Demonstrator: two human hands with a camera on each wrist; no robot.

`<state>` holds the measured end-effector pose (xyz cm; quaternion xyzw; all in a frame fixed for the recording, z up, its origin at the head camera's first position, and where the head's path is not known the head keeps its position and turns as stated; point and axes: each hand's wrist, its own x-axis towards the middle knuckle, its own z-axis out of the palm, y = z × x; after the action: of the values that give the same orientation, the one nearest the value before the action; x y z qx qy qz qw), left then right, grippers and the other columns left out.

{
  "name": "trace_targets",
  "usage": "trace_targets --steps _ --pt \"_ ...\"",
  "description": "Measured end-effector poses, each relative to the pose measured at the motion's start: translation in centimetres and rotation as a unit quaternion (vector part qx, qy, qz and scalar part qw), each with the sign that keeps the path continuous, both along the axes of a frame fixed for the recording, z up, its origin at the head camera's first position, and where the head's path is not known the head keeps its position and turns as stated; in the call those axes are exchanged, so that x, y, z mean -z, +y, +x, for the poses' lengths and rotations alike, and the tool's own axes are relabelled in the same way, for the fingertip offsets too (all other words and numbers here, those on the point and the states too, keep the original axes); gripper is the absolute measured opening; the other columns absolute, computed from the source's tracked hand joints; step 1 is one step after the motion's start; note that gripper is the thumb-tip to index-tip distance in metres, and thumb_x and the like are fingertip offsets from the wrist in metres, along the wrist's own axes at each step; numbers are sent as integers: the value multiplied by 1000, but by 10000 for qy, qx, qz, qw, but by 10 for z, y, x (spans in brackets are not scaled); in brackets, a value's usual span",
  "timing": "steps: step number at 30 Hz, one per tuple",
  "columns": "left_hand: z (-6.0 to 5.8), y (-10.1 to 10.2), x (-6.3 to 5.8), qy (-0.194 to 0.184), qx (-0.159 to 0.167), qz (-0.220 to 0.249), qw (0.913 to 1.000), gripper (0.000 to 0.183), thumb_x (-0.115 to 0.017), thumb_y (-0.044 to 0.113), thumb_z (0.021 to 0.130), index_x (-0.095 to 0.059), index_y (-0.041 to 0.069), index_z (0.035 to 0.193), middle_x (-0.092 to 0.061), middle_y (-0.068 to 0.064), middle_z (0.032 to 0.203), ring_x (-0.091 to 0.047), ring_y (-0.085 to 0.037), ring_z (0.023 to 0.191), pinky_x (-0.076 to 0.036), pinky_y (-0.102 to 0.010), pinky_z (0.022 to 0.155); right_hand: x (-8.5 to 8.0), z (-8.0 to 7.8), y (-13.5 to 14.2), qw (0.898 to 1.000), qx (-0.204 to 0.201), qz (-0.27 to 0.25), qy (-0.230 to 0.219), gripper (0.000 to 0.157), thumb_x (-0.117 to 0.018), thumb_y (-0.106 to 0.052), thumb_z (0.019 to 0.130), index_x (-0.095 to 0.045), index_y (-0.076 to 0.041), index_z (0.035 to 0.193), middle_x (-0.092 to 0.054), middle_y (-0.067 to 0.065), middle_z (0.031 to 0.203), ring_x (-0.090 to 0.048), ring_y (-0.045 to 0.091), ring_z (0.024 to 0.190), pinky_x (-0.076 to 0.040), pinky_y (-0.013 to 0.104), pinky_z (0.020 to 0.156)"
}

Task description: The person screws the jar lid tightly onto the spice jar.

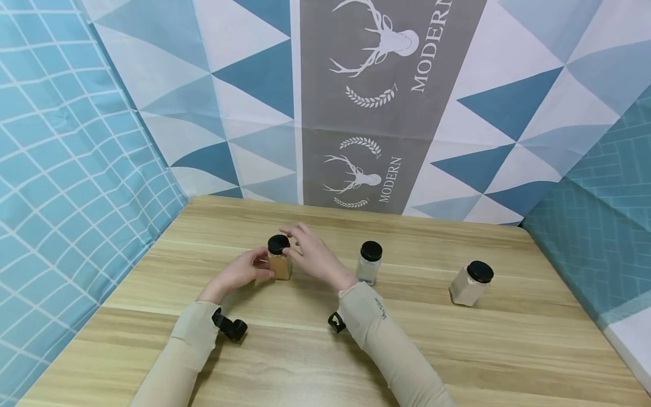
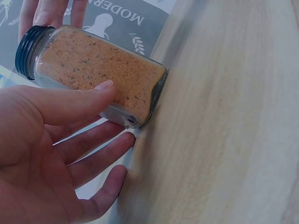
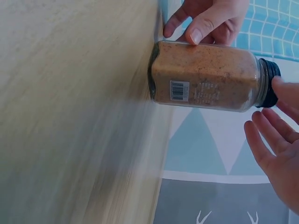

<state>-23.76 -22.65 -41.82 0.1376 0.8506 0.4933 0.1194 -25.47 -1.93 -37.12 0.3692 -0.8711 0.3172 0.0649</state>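
An upright glass spice jar (image 1: 280, 267) of orange-brown seasoning with a black lid (image 1: 278, 243) stands on the wooden table. My left hand (image 1: 241, 272) holds its body from the left. In the left wrist view, the left thumb (image 2: 88, 100) lies across the glass, and the other fingers reach behind and below it, spread apart. From the right, my right hand (image 1: 317, 254) meets the lid. Its thumb (image 3: 287, 93) touches the lid in the right wrist view, while the other fingers are spread loosely beside it. A barcode label (image 3: 179, 90) shows on the glass.
Right of my right hand stands a jar with pale contents (image 1: 368, 268) and a black lid. Farther right is another black-lidded jar (image 1: 467, 287) with beige contents. Patterned cloth (image 1: 254, 141) hangs behind the table (image 1: 305, 367), and blue gridded cloth (image 1: 61, 169) at the left.
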Motion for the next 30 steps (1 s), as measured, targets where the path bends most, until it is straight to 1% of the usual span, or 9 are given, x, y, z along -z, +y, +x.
trace_targets --steps 4,9,11,17,20,25,26,30 --pt "0 0 0 25 23 -49 10000 49 -64 14 84 -45 2 128 -52 -19 125 -49 -35 116 -39 -48 97 1 0 -4 9997 -188 104 108 48 -54 -26 91 -40 -13 135 -44 4 132 -48 17 116 -41 28 97" --pt "2 2 -2 26 19 -67 10000 47 -64 14 84 -46 2 126 -52 -19 124 -48 -35 117 -39 -48 97 0 0 -7 9989 -387 150 197 48 -52 -24 93 -40 -7 135 -45 7 135 -41 18 126 -33 29 104" --pt "2 3 -2 24 -21 -44 10000 46 -64 13 84 -47 2 125 -52 -18 123 -48 -35 116 -39 -48 97 0 0 -6 9989 -421 126 187 47 -52 -23 93 -40 -7 135 -45 6 136 -40 17 126 -32 28 105" --pt "1 1 -1 98 -66 -148 9998 42 -64 14 84 -49 1 120 -54 -19 120 -50 -35 114 -40 -48 96 2 0 -3 9993 -384 -44 -12 45 -52 -17 93 -40 -9 135 -45 4 135 -44 16 123 -36 27 102" --pt "1 0 0 97 -22 -135 9999 45 -64 15 83 -48 -1 122 -54 -20 121 -50 -35 114 -39 -47 96 2 0 -1 9994 -334 -108 -74 44 -52 -14 92 -40 -9 135 -46 4 133 -47 16 120 -39 26 99" --pt "2 -1 -2 88 8 -53 9999 49 -64 14 83 -46 -2 125 -52 -22 124 -49 -37 115 -39 -48 97 2 0 2 9998 -163 -134 -67 44 -53 -12 91 -41 -12 134 -54 4 122 -52 16 111 -43 28 95" --pt "4 1 -6 76 -8 -48 10000 48 -64 12 84 -45 -3 125 -51 -23 124 -48 -37 115 -38 -49 97 2 -1 3 9998 -104 -132 -61 44 -54 -12 91 -42 -13 134 -55 3 120 -53 15 110 -43 29 94" --pt "3 2 -5 67 -26 -35 10000 48 -64 11 83 -45 -3 125 -52 -23 123 -49 -38 115 -38 -49 97 2 -3 6 9999 42 -132 71 44 -56 -12 90 -44 -13 132 -57 2 109 -55 14 103 -45 29 90"
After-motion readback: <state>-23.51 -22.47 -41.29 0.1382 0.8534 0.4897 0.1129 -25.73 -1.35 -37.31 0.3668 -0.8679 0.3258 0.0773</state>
